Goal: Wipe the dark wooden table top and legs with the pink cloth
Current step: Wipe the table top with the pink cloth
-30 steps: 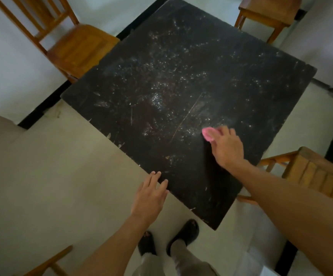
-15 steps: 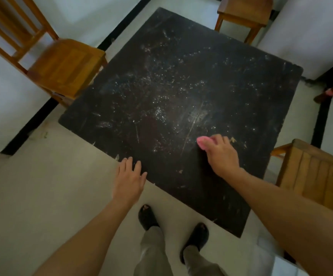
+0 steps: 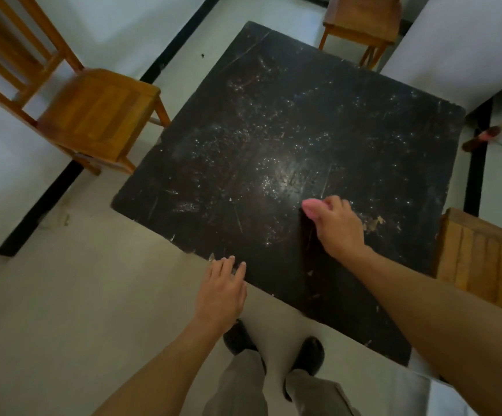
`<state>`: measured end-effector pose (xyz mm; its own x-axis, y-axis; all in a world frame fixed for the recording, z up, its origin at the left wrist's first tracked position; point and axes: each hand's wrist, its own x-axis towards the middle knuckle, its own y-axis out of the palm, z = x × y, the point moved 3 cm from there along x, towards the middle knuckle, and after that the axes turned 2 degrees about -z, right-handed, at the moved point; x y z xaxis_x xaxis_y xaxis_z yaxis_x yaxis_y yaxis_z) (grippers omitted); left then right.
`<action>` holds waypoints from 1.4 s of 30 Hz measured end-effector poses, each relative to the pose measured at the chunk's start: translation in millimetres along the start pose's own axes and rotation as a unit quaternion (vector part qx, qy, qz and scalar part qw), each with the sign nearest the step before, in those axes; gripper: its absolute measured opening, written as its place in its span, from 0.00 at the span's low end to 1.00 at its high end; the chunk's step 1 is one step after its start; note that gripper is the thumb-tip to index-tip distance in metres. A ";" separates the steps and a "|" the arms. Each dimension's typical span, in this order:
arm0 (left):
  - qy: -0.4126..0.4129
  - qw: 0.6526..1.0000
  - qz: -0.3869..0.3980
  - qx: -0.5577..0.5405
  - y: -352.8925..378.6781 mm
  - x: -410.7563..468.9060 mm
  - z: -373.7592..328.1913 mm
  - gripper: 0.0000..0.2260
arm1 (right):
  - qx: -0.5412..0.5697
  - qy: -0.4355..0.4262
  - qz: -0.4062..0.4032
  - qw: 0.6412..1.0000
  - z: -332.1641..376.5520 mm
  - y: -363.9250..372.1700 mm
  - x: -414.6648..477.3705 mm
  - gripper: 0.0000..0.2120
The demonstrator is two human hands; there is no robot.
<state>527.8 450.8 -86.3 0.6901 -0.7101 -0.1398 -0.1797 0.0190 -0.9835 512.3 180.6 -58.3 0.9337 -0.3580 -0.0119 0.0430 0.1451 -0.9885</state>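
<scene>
The dark wooden table (image 3: 273, 121) fills the middle of the view, its top scratched and speckled with white dust. My right hand (image 3: 338, 229) presses the pink cloth (image 3: 312, 209) onto the near right part of the top; only a small fold of cloth shows past the fingers. My left hand (image 3: 222, 292) lies flat with straight fingers, fingertips touching the table's near edge. The table legs are hidden under the top.
A wooden chair (image 3: 93, 115) stands left of the table, another (image 3: 363, 22) beyond its far corner, and a third (image 3: 483, 259) close at the right. My feet (image 3: 273, 349) stand on pale floor below the near edge. A white wall (image 3: 459, 40) rises at far right.
My right hand has barely shifted on the top with the cloth. My left hand slid left along the near edge, then settled with fingertips on it. The view shifted as I stepped.
</scene>
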 end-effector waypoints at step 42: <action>-0.250 0.962 0.071 -0.083 -7.1 9.9 82.5 0.29 | 0.019 -0.199 0.028 0.980 116.6 32.8 127.0 0.18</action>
<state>593.8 501.7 -90.1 0.8938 -0.2804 -0.3500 -0.3780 -0.0510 -0.9244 673.7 247.5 -74.6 0.9993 0.0375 0.0011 -0.0061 0.1907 -0.9816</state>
